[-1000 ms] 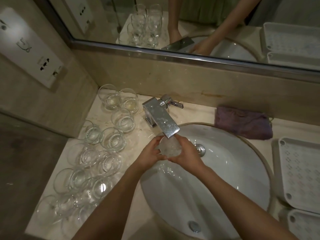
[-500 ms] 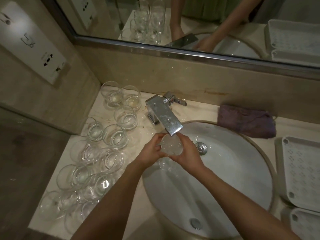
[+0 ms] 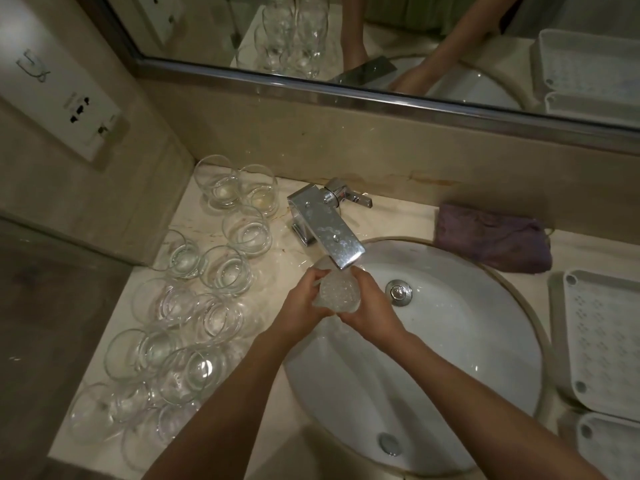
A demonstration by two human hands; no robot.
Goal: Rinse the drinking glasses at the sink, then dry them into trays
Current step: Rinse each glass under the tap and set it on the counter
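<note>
Glasses (image 3: pixel 221 268) crowd the surface (image 3: pixel 381 216) left of the sink (image 3: pixel 485 341) — the tap (image 3: pixel 329 237) overhangs its back edge; the basin's right half lies open, trays (image 3: pixel 602 341) beyond.

Faucet (image 3: pixel 325 230) is shiny chrome metal, spotted with droplets. Sink (image 3: pixel 467 341) looks like glossy white ceramic. The glasses (image 3: pixel 221 268) are clear, smooth glass; counter (image 3: pixel 194 216) is polished pale marble-looking stone. Purple cloth (image 3: pixel 491 237) is soft and matt, trays (image 3: pixel 602 337) are matt white perforated plastic.
</note>
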